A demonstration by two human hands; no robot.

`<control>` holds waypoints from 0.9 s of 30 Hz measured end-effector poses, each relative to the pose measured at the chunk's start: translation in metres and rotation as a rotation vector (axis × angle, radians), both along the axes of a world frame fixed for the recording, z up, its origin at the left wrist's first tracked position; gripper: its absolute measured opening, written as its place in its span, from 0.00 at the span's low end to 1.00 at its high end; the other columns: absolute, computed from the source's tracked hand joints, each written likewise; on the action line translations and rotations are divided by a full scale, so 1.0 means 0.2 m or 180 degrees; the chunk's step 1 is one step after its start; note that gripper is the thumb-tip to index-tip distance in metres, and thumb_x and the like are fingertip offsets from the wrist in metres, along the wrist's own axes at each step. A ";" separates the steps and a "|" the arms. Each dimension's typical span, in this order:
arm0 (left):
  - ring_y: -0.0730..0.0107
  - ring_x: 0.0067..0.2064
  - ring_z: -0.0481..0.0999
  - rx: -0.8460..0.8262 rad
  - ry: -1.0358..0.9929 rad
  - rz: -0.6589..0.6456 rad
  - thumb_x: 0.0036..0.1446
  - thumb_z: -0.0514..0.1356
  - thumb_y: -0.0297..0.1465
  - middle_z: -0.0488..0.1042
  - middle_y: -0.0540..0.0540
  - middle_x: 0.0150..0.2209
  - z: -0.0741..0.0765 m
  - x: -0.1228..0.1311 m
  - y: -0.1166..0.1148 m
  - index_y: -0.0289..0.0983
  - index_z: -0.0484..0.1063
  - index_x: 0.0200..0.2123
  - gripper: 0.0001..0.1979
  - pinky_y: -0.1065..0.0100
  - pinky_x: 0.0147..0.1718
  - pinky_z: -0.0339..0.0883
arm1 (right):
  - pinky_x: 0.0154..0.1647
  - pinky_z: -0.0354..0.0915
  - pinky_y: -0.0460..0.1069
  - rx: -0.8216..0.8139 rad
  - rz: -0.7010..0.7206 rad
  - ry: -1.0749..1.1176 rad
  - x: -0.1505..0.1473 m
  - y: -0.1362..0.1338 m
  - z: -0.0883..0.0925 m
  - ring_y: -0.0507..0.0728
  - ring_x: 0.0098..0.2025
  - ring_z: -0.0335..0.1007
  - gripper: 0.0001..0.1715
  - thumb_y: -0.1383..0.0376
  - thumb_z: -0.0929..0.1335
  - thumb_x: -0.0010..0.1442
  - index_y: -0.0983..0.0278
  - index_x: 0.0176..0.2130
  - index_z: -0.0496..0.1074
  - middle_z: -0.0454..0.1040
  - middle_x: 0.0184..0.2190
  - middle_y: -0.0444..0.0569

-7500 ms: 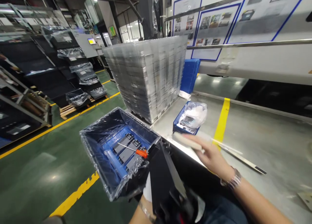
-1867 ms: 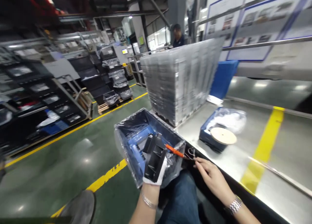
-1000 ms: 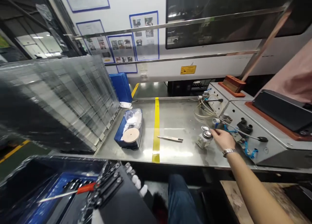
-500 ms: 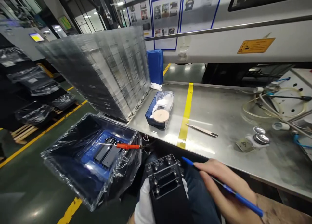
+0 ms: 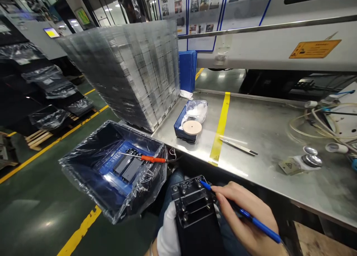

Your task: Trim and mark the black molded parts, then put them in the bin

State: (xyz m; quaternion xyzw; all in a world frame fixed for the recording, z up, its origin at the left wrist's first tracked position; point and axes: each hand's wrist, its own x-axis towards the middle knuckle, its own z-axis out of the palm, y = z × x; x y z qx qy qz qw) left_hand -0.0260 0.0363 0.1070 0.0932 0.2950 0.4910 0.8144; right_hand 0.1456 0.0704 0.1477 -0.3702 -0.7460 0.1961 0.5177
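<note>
My left hand (image 5: 167, 230), in a white glove, is closed around the side of a black plastic housing (image 5: 199, 235), held upright over my lap. Round metal posts and rectangular openings show on the housing's upper end. My bare right hand (image 5: 247, 207) pinches a slim blue pen-shaped tool (image 5: 264, 229). Its blue tip meets or nearly meets the housing's top right corner, close to a metal post; contact is hard to tell. Left of the housing, an orange-handled tool (image 5: 153, 159) with a thin metal shaft lies across a plastic-lined bin (image 5: 83, 174) containing black parts.
On the steel table (image 5: 256, 122) are a small blue box (image 5: 180, 128) with a round tan disc (image 5: 192, 127), tweezers (image 5: 239, 146) and a metal-capped dispenser bottle (image 5: 311, 161). Clear tubing (image 5: 295, 126) coils at right. A tall stack of translucent trays (image 5: 139, 74) stands at the back left.
My right hand has moved left, bringing the blue tool's tip from beside the housing to its top right corner. The camera view has shifted slightly left.
</note>
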 end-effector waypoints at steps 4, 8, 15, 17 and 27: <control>0.49 0.60 0.71 0.0058 0.0183 -0.0012 0.51 0.69 0.48 0.83 0.47 0.36 -0.05 -0.03 -0.02 0.43 0.85 0.31 0.15 0.57 0.70 0.41 | 0.30 0.71 0.44 0.0126 -0.0048 -0.0099 0.00 -0.02 0.01 0.52 0.31 0.78 0.10 0.71 0.66 0.67 0.62 0.45 0.75 0.79 0.31 0.48; 0.45 0.61 0.70 0.0218 -0.0180 -0.0091 0.51 0.69 0.48 0.83 0.43 0.40 -0.11 -0.03 -0.03 0.40 0.84 0.26 0.17 0.54 0.69 0.41 | 0.30 0.70 0.44 0.0150 0.0020 -0.0109 0.00 -0.03 0.01 0.51 0.29 0.77 0.10 0.72 0.66 0.67 0.62 0.45 0.75 0.78 0.30 0.47; 0.45 0.60 0.70 0.0240 -0.0396 -0.0233 0.52 0.67 0.49 0.82 0.41 0.42 -0.09 -0.01 0.01 0.37 0.84 0.31 0.20 0.55 0.68 0.45 | 0.30 0.71 0.44 0.0171 -0.0034 -0.0177 0.02 -0.02 0.00 0.52 0.31 0.77 0.10 0.71 0.66 0.67 0.62 0.46 0.74 0.79 0.31 0.47; 0.47 0.60 0.71 0.0244 -0.0439 -0.0188 0.53 0.67 0.47 0.83 0.41 0.42 -0.09 0.00 0.01 0.37 0.84 0.35 0.19 0.55 0.68 0.45 | 0.30 0.71 0.44 0.0134 -0.0010 -0.0181 0.02 -0.01 0.00 0.51 0.29 0.77 0.09 0.71 0.66 0.67 0.62 0.45 0.74 0.79 0.30 0.46; 0.49 0.58 0.73 -0.0055 -0.0542 -0.0171 0.55 0.66 0.44 0.82 0.44 0.43 -0.16 0.01 0.02 0.37 0.82 0.43 0.19 0.55 0.66 0.51 | 0.30 0.70 0.43 0.0094 0.0195 -0.0189 -0.01 0.00 0.03 0.51 0.30 0.77 0.09 0.72 0.66 0.65 0.62 0.44 0.74 0.78 0.29 0.46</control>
